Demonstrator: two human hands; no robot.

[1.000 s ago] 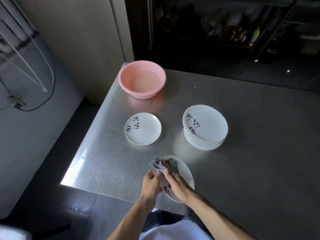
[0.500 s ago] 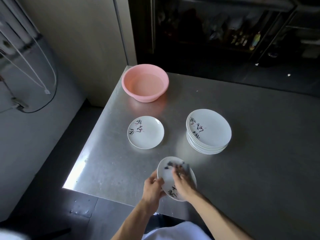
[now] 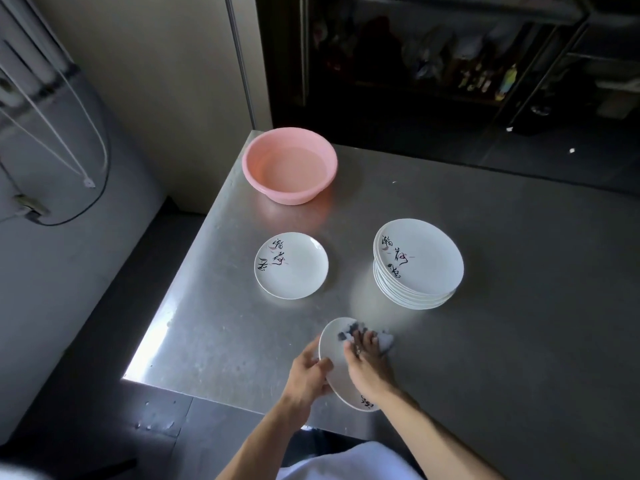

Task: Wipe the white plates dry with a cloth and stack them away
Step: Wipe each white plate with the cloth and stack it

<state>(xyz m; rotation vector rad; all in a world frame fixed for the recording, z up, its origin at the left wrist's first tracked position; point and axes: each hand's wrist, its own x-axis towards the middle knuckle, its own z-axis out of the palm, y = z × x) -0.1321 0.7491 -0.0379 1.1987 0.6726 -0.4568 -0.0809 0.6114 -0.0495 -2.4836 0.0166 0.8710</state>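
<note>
A white plate [image 3: 336, 348] is held tilted just above the near edge of the worktop [image 3: 502, 341], toward its left corner. Its left rim is gripped by the left hand [image 3: 308, 375], whose thumb lies over the face; the other fingers are curled behind the plate, where they cannot be seen. A cloth [image 3: 385, 341] is pressed against the far part of the plate's face by the right hand [image 3: 367, 367], with the fingers [image 3: 371, 341] spread fairly flat on it. The cloth is bunched at the far rim and spills past it on the right. Wiping is judged to be under way, and the plate is not yet put down.

The coming move turns on where the plate is to be set. Two places are offered. A stack [image 3: 419, 261] of plates stands farther in and to the right, on the right hand's side. A lone plate [image 3: 291, 265] lies farther in and to the left, on the side of the left hand, by which the plate is carried. Both are well apart from the held plate, and which pile is the dried one cannot be told. Being round, the plate has no long axis to be aligned; only its tilt would need levelling before it is laid down. A pink basin [image 3: 294, 199] sits near the far left corner, beyond the lone plate.
</note>
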